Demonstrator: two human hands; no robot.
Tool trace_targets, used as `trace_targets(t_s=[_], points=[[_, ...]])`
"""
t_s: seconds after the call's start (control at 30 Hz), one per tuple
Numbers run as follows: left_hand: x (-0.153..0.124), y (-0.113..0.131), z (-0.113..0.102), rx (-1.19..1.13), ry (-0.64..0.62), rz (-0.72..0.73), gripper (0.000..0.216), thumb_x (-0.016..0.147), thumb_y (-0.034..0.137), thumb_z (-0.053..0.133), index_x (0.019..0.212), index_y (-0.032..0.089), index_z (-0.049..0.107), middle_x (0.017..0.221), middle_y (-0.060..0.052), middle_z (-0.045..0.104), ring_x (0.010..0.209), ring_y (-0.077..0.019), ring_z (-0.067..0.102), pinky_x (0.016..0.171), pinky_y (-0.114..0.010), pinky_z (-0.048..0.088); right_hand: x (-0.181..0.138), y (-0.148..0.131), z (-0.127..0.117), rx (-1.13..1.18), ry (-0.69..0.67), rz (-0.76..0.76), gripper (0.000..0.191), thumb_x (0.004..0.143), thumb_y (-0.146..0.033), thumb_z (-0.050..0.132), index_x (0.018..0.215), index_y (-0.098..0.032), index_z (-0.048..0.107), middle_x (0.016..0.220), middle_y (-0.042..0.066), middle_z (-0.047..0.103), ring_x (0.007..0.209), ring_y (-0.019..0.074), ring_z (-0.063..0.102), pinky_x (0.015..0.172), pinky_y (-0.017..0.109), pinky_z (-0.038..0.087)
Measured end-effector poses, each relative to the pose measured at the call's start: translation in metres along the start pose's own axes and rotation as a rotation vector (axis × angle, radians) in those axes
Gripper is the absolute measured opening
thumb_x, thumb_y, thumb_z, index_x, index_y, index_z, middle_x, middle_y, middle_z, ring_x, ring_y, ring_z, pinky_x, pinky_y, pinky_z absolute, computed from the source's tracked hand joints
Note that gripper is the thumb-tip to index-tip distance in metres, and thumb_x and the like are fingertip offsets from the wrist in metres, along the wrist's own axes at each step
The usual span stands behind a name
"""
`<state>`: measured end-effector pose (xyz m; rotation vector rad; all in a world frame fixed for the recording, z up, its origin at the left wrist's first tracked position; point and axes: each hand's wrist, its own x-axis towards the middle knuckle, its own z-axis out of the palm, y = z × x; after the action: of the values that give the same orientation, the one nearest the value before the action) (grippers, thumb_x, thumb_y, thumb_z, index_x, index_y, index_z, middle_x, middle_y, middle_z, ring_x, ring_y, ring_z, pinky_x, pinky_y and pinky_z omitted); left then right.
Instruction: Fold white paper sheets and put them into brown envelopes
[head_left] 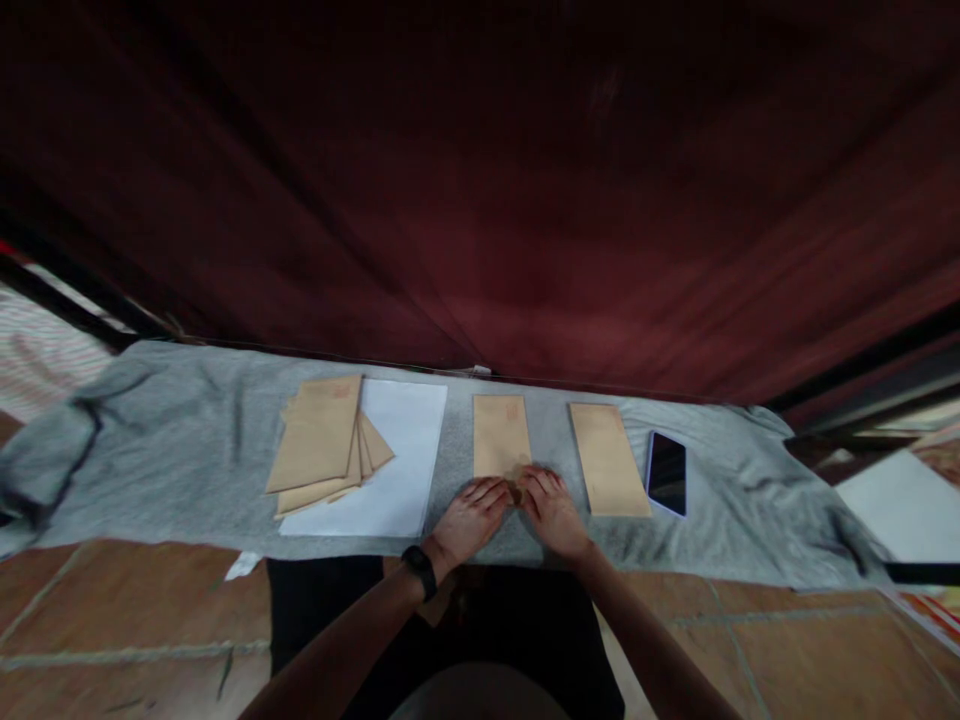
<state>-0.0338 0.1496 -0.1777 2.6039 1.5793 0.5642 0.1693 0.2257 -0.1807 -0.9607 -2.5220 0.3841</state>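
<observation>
A brown paper envelope (500, 432) lies lengthwise in front of me, with a small reddish print at its far end. Both my hands meet at its near end. My left hand (476, 515), with a dark watch on the wrist, has its fingers curled at the left corner. From the right, my right hand (551, 508) grips the same end with bent fingers. The fingertips almost touch, and they cover the envelope's near edge. Another brown envelope (611, 460) rests to the right, apart from my hands.
Grey cloth (202, 440) covers the long, narrow surface. To the left, a fanned pile of brown envelopes (319, 435) partly overlaps white paper (405, 450). A phone (667, 473) lies at the right. Dark red fabric (480, 200) rises behind; tiled floor (150, 610) shows below.
</observation>
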Motion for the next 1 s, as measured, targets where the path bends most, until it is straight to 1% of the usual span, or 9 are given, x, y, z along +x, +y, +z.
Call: trace_targets(t_s=[0.1, 0.27, 0.33, 0.4, 0.53, 0.63, 0.77, 0.9, 1.0], points=[[0.001, 0.000, 0.000, -0.008, 0.006, 0.003, 0.031, 0.096, 0.016, 0.053, 0.125, 0.021, 0.061, 0.134, -0.008, 0.064, 0.130, -0.0198, 0.055, 0.113, -0.039, 0.040, -0.002, 0.001, 0.003, 0.019, 0.020, 0.001, 0.028, 0.097, -0.017, 0.047, 0.121, -0.022, 0.060, 0.127, 0.010, 0.063, 0.122, 0.0252, 0.056, 0.104, 0.048, 0.047], [0.001, 0.001, -0.002, -0.011, 0.038, -0.010, 0.027, 0.097, 0.016, 0.052, 0.122, 0.018, 0.062, 0.128, -0.008, 0.067, 0.125, -0.0197, 0.058, 0.110, -0.037, 0.043, -0.001, 0.005, 0.007, 0.116, 0.070, -0.014, 0.032, 0.098, -0.016, 0.044, 0.123, -0.022, 0.061, 0.131, 0.010, 0.063, 0.125, 0.0242, 0.056, 0.105, 0.048, 0.048], [0.001, 0.001, -0.002, -0.006, 0.040, -0.008, 0.028, 0.096, 0.015, 0.052, 0.122, 0.017, 0.062, 0.129, -0.009, 0.067, 0.125, -0.0201, 0.059, 0.109, -0.037, 0.043, 0.004, 0.008, 0.006, 0.144, 0.063, -0.039, 0.034, 0.099, -0.017, 0.043, 0.127, -0.022, 0.061, 0.133, 0.010, 0.063, 0.126, 0.0233, 0.056, 0.106, 0.048, 0.048], [0.001, 0.001, -0.001, -0.002, 0.038, -0.002, 0.029, 0.096, 0.014, 0.052, 0.123, 0.016, 0.061, 0.130, -0.010, 0.066, 0.125, -0.0207, 0.059, 0.109, -0.038, 0.044, 0.011, 0.011, 0.004, 0.137, 0.020, -0.077, 0.036, 0.100, -0.020, 0.043, 0.131, -0.022, 0.060, 0.136, 0.010, 0.062, 0.129, 0.0225, 0.056, 0.110, 0.048, 0.046], [0.001, 0.001, -0.001, 0.004, 0.033, -0.009, 0.029, 0.095, 0.014, 0.052, 0.123, 0.015, 0.061, 0.129, -0.011, 0.067, 0.126, -0.0209, 0.059, 0.110, -0.037, 0.043, 0.036, 0.019, 0.002, 0.014, -0.135, -0.163, 0.042, 0.101, -0.026, 0.044, 0.142, -0.024, 0.053, 0.150, 0.007, 0.051, 0.138, 0.0217, 0.048, 0.116, 0.047, 0.038], [0.001, 0.003, -0.001, 0.011, 0.032, -0.023, 0.030, 0.095, 0.015, 0.052, 0.124, 0.017, 0.060, 0.130, -0.009, 0.067, 0.126, -0.0196, 0.058, 0.110, -0.037, 0.043, 0.060, 0.027, 0.005, -0.114, -0.196, -0.176, 0.046, 0.103, -0.030, 0.040, 0.149, -0.025, 0.045, 0.159, 0.006, 0.039, 0.145, 0.0231, 0.039, 0.119, 0.049, 0.031], [0.002, 0.003, 0.002, 0.017, 0.045, -0.032, 0.030, 0.097, 0.017, 0.051, 0.125, 0.017, 0.061, 0.130, -0.008, 0.067, 0.126, -0.0184, 0.058, 0.110, -0.035, 0.043, 0.093, 0.035, 0.014, -0.218, -0.215, -0.145, 0.050, 0.105, -0.037, 0.035, 0.154, -0.025, 0.038, 0.163, 0.007, 0.030, 0.150, 0.0247, 0.029, 0.121, 0.052, 0.024], [0.002, 0.002, 0.007, 0.035, 0.049, -0.027, 0.028, 0.096, 0.017, 0.053, 0.122, 0.016, 0.063, 0.129, -0.009, 0.067, 0.126, -0.0188, 0.058, 0.109, -0.034, 0.044, 0.123, 0.038, 0.024, -0.256, -0.194, -0.095, 0.052, 0.105, -0.039, 0.033, 0.155, -0.024, 0.035, 0.163, 0.008, 0.028, 0.151, 0.0260, 0.027, 0.121, 0.055, 0.021], [0.001, 0.002, 0.008, 0.060, 0.045, -0.018, 0.030, 0.095, 0.018, 0.056, 0.124, 0.015, 0.062, 0.130, -0.010, 0.067, 0.126, -0.0198, 0.058, 0.109, -0.035, 0.045, 0.134, 0.035, 0.030, -0.257, -0.173, -0.065, 0.054, 0.105, -0.040, 0.031, 0.156, -0.021, 0.032, 0.163, 0.010, 0.028, 0.151, 0.0252, 0.026, 0.122, 0.054, 0.020]])
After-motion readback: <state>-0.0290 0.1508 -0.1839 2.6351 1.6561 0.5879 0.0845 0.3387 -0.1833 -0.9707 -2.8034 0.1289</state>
